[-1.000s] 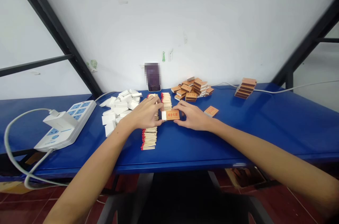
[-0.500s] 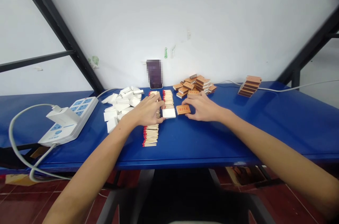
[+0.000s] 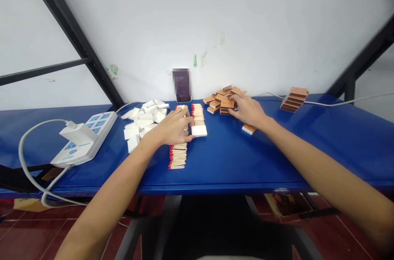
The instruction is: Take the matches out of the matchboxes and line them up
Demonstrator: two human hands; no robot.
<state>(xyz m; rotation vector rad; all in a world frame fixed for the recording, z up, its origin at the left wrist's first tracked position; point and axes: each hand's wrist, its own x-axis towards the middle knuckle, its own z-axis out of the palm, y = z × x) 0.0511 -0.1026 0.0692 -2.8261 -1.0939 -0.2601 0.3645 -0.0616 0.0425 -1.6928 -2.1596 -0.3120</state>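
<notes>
White tray (image 3: pixel 198 130), the inner drawer of a matchbox, lies flat on the blue table (image 3: pixel 277 149) at the near end of a short row of matches (image 3: pixel 198 114). It looks like thin card: very light, easily crushed, and best pinched by its two long walls rather than pressed from above. The left hand (image 3: pixel 172 128) rests half-curled on a longer row of red-tipped matches (image 3: pixel 177 157), thumb and forefinger tips at the tray's left edge; whether they pinch it I cannot tell. The right hand (image 3: pixel 248 110) reaches well apart to the pile of brown sleeves (image 3: pixel 220 99), fingers laid over one of them; a firm hold is not visible. One loose sleeve (image 3: pixel 248 129) lies under that wrist. The sleeves carry red print on orange labels, too small to read. To the left are a heap of white trays (image 3: pixel 141 122) and a power strip (image 3: pixel 88 137) with no legible brand; a second sleeve stack (image 3: pixel 294 99) sits far right.
</notes>
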